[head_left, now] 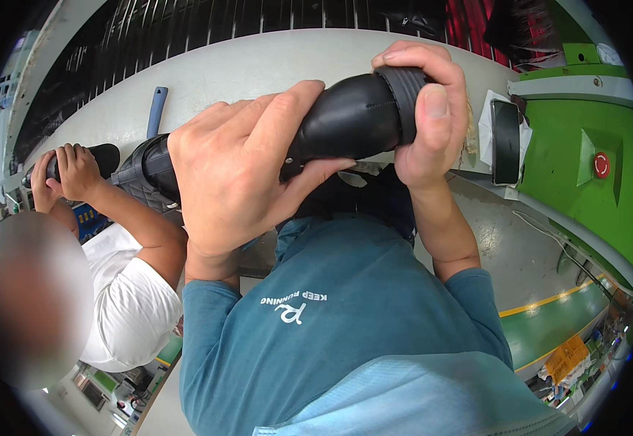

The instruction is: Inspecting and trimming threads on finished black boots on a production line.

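The left hand (233, 167) is closed around the black boot (349, 116); the right hand (436, 120) is clamped on its ribbed end (406, 91). To the right lies a phone (505, 142).

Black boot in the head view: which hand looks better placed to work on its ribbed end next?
Probably the right hand: it clasps the ribbed end directly, while the left hand grips the black boot farther left, away from that end.
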Available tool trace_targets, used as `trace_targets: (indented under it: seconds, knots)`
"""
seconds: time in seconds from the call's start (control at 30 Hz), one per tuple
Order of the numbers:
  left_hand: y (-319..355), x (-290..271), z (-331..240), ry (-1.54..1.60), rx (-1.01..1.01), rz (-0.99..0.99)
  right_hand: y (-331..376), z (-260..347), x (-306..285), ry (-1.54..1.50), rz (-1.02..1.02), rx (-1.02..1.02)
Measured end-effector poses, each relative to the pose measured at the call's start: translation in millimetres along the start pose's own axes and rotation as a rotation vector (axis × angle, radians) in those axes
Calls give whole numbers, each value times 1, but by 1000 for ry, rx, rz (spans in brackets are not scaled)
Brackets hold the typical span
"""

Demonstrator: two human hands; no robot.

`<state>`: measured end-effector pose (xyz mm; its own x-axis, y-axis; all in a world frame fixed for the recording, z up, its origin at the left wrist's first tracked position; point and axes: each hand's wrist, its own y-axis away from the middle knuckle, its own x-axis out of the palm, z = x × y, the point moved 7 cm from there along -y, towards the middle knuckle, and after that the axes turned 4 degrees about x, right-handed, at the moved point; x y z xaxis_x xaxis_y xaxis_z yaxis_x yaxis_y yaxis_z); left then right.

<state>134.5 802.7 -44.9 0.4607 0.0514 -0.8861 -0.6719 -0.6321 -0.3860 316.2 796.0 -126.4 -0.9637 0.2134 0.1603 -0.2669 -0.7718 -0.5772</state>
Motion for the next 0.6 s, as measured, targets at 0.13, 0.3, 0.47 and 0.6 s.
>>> trace_targets:
  seconds: [0.13,0.3,0.47,0.6]
  knots:
    - [-4,0,3,-3,-7,6,-2,-5,-1,18,10,-19]
    - [-13,-2,9,8,15,-6,-11,-4,1,155,31,33]
    - [-21,2,19,26,-5,54,-37,3,16,-313,-40,-330]
    - [-24,3,22,38,-8,70,-28,-31,13,-492,-20,-472]
